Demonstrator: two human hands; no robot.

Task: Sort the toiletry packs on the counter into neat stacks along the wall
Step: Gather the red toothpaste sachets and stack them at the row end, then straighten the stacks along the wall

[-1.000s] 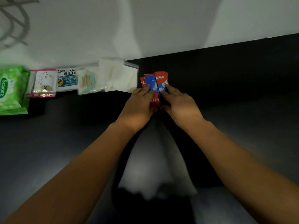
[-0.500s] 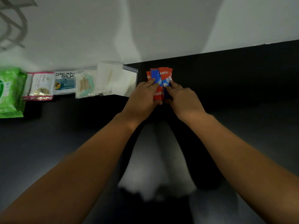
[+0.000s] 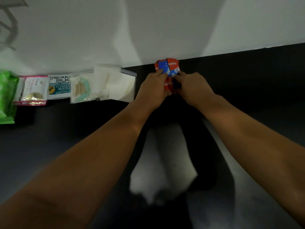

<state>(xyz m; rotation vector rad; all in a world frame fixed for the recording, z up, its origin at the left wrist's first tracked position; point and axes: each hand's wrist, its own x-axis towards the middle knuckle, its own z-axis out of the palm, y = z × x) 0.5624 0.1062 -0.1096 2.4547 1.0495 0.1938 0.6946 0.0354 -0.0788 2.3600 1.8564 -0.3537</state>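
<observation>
A small stack of red and blue toothpaste sachets lies on the black counter, its far end touching the white wall. My left hand holds the stack's left side, with a finger on the blue sachet and the thumb at the near end. On the right side my right hand grips it the same way. The near half of the sachets is hidden under my fingers.
Other packs line the wall to the left: green wipes, pink-edged Dove sachets, a Cream Silk sachet, a clear pack of cotton swabs and a clear bag of white pads. A pale blurred shape lies between my forearms.
Both hands have slid the toothpaste sachets away from me until they meet the wall. The sachets are now squeezed into a tighter stack.
</observation>
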